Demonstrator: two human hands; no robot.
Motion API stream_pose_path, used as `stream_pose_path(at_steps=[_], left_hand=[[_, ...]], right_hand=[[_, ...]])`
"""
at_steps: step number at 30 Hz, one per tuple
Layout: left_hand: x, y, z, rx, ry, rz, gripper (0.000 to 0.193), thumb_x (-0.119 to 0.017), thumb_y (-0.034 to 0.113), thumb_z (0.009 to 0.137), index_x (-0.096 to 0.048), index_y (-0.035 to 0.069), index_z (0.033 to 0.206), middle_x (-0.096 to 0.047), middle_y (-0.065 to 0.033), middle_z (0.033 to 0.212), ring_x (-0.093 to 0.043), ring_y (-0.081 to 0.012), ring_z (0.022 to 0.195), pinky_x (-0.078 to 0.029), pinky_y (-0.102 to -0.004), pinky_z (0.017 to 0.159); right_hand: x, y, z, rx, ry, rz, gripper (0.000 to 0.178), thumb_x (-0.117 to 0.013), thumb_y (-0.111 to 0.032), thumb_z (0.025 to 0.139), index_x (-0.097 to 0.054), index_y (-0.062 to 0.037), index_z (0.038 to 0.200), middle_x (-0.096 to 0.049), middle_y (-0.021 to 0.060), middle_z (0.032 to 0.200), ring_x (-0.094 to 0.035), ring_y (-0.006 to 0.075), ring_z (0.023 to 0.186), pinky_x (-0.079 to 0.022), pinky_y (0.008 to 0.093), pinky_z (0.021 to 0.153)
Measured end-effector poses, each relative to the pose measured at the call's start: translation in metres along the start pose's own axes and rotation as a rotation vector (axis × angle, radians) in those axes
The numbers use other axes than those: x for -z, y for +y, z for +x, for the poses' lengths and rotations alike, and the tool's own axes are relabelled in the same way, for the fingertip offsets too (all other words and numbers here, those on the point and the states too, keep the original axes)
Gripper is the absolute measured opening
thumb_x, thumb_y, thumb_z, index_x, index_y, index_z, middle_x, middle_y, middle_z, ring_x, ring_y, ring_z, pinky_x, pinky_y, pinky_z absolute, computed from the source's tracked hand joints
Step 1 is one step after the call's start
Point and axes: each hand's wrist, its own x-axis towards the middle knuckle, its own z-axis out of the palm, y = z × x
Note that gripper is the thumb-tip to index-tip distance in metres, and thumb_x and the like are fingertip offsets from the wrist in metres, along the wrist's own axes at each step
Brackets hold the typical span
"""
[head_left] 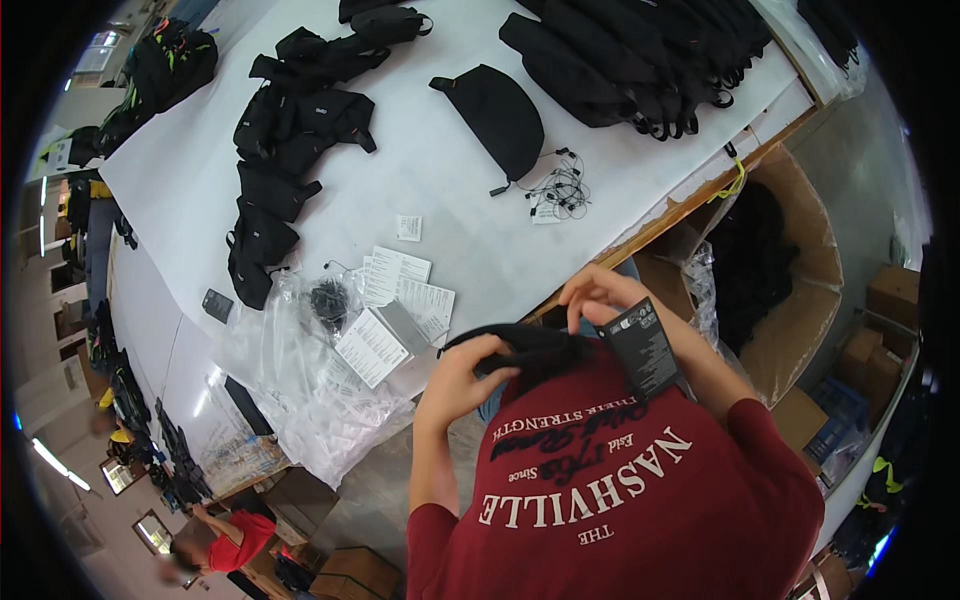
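My left hand (462, 378) is closed round a black fabric pouch (532, 346), held against my body at the table's edge. Over the pouch's other end is my right hand (603, 294), fingers curled, with a black printed hang tag (643, 350) at its thumb. Any cord between tag and pouch is too fine to make out. On the table in front lie a half-round black pouch (492, 118), a tangle of black tag cords (563, 190), and a stack of white printed cards (376, 345) beside a bundle of black cords (330, 300).
Rows of black pouches (290, 150) lie on the white table (420, 190), with another heap (630, 60) at the far right. Clear plastic bags (310, 390) sit at the left. An open carton (800, 290) of black goods stands right. A person in red (240, 540) is lower left.
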Motion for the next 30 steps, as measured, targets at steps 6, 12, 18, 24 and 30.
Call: stream_pose_path(at_steps=[6,12,18,24,30], left_hand=[[-0.003,-0.009,-0.020,0.165,-0.209,-0.125,0.023,-0.070,0.015,0.077,-0.056,0.000,0.088,-0.058,-0.0116,0.082,-0.056,-0.0234,0.077,-0.044,-0.0322,0.069],[-0.008,-0.006,-0.014,0.148,-0.158,-0.070,0.027,-0.069,0.019,0.080,-0.054,0.001,0.093,-0.056,-0.0116,0.090,-0.055,-0.0240,0.079,-0.044,-0.0329,0.069],[-0.014,-0.012,-0.015,0.136,-0.101,-0.078,0.028,-0.067,0.021,0.082,-0.052,0.001,0.094,-0.056,-0.0124,0.087,-0.055,-0.0236,0.077,-0.043,-0.0316,0.066],[-0.012,-0.007,-0.006,0.178,0.108,-0.122,0.026,-0.063,0.023,0.087,-0.052,0.001,0.094,-0.055,-0.0098,0.073,-0.050,-0.0165,0.067,-0.041,-0.0290,0.060],[0.005,0.012,-0.004,0.177,0.042,-0.212,0.024,-0.065,0.021,0.087,-0.055,0.001,0.095,-0.056,-0.0060,0.070,-0.049,-0.0094,0.066,-0.042,-0.0252,0.060]], right_hand=[[-0.008,0.002,-0.037,0.000,-0.282,0.208,0.069,-0.061,-0.040,0.085,-0.035,-0.0089,0.141,-0.055,0.0057,0.097,-0.051,0.0159,0.097,-0.037,0.0288,0.089],[0.007,-0.029,-0.031,0.205,-0.439,-0.217,0.086,-0.077,-0.041,0.069,-0.039,-0.0121,0.141,-0.049,0.0033,0.095,-0.045,0.0176,0.086,-0.039,0.0299,0.084],[0.011,-0.030,-0.033,0.374,-0.478,-0.433,0.047,-0.074,-0.015,0.072,-0.063,-0.0132,0.117,-0.055,0.0005,0.089,-0.045,0.0189,0.082,-0.039,0.0297,0.077],[0.014,-0.029,-0.028,0.452,-0.117,-0.148,0.023,-0.067,0.001,0.070,-0.071,-0.0064,0.092,-0.067,0.0038,0.091,-0.060,0.0179,0.090,-0.046,0.0296,0.081],[0.033,-0.016,-0.016,0.599,0.677,0.392,0.019,-0.066,-0.005,0.083,-0.062,-0.0011,0.101,-0.066,0.0057,0.095,-0.063,0.0134,0.087,-0.050,0.0275,0.080]])
